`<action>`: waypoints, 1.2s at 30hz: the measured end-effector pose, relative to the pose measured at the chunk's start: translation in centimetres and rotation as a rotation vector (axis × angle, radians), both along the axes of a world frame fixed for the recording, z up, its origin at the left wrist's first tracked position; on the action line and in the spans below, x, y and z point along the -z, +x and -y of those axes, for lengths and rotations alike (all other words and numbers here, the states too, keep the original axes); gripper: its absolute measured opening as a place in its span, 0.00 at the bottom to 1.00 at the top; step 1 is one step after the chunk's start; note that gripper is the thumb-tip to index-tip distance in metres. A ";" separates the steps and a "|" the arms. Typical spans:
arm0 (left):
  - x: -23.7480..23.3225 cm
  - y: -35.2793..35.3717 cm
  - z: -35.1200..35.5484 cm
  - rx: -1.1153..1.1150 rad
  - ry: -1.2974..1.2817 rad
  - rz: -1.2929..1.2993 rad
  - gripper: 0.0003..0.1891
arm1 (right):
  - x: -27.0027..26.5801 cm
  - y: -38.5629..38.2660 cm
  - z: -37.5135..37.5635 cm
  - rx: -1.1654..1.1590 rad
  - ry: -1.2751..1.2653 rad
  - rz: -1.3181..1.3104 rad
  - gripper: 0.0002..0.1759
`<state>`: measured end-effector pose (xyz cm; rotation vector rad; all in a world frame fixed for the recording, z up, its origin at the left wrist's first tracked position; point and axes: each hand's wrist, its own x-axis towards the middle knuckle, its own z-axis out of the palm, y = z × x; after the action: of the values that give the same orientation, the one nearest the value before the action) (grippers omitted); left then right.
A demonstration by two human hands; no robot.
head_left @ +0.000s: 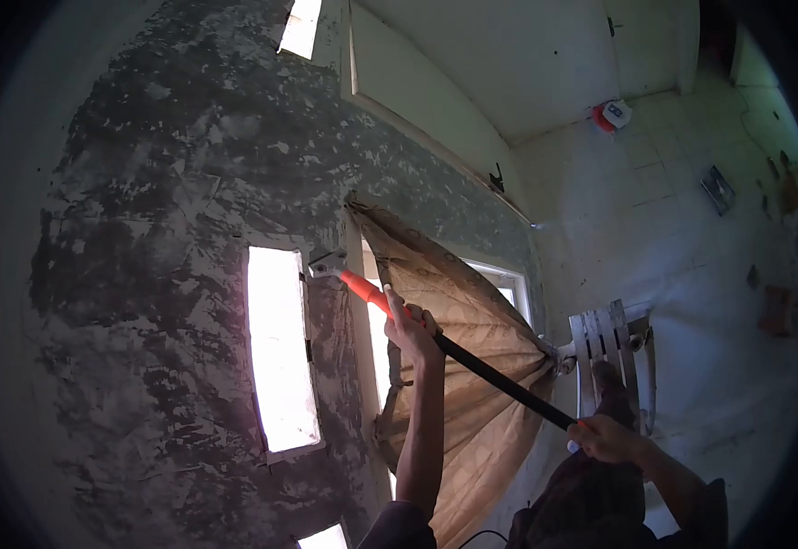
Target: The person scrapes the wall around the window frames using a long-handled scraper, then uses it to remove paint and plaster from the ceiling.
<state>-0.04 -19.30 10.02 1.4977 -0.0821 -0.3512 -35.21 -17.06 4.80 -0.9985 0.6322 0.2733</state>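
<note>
My left hand [411, 322] grips the upper part of a long pole [490, 377], black along its length with an orange section near the top. My right hand [607, 437] holds the pole's lower end. At the tip sits a small scraper head [326, 266], pressed against a grey, patchy wall [170, 229] right by the upper corner of a bright window opening [280, 348]. Both arms reach up and to the left.
A tan curtain [458, 329] hangs gathered over a second window, just behind the pole. A white slatted object [607, 343] stands to the right. The white ceiling [508, 55] carries an orange and white fitting [610, 114]. A pale wall [682, 256] is on the right.
</note>
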 end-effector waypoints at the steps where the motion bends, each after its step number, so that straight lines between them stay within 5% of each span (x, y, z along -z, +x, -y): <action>1: 0.3 -0.2 0.0 -0.017 0.003 -0.001 0.19 | 0.4 0.0 -0.2 -0.002 0.002 -0.002 0.26; 17: 0.9 -2.2 -6.7 0.004 0.117 0.014 0.21 | 2.2 -2.0 -8.3 0.018 -0.112 0.052 0.27; 20: 0.3 -1.0 -4.9 0.069 0.131 0.047 0.21 | 3.2 0.0 -9.3 0.034 0.193 0.006 0.28; 23: 1.3 -0.5 -5.7 0.082 0.130 0.063 0.19 | 4.2 0.4 -10.3 0.070 0.125 0.050 0.28; 31: 1.4 0.2 -4.1 0.101 0.134 0.060 0.20 | 3.3 1.0 -8.4 0.068 0.214 0.042 0.29; 33: 1.3 -0.5 -5.3 0.040 0.095 0.011 0.19 | 3.6 -0.4 -8.9 0.066 0.023 0.104 0.28; 36: 1.6 -0.7 -4.6 0.031 0.070 0.015 0.17 | 4.9 0.1 -8.1 0.031 0.056 0.016 0.27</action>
<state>-0.74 -14.66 8.42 1.5702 -0.1053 -0.3712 -35.15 -8.97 -0.10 -0.9353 0.6219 0.2548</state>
